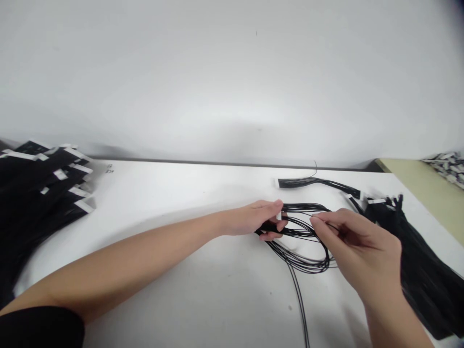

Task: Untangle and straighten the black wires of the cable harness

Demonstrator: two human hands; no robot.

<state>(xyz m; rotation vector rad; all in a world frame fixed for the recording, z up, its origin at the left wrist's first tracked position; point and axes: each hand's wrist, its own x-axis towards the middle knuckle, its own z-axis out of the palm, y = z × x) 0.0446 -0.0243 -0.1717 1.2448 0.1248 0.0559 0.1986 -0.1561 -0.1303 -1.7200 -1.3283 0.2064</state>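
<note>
A looped bundle of thin black wires [308, 265] hangs between my hands, above the white table. My left hand [266, 218] is closed round the bundle's left end, with a white connector showing by its fingers. The thumb and index finger of my right hand [357, 241] pinch at the right part of the loops; its other fingers are curled in. Two or so wires trail down from the bundle toward the near edge of the view.
Another black wire bundle [308, 182] lies behind my hands on the white table [174, 186]. Black cables with white connectors are heaped at left [39, 193] and at right [416, 256]. A white wall [217, 72] rises behind; more parts [449, 166] lie on a yellowish surface [420, 186].
</note>
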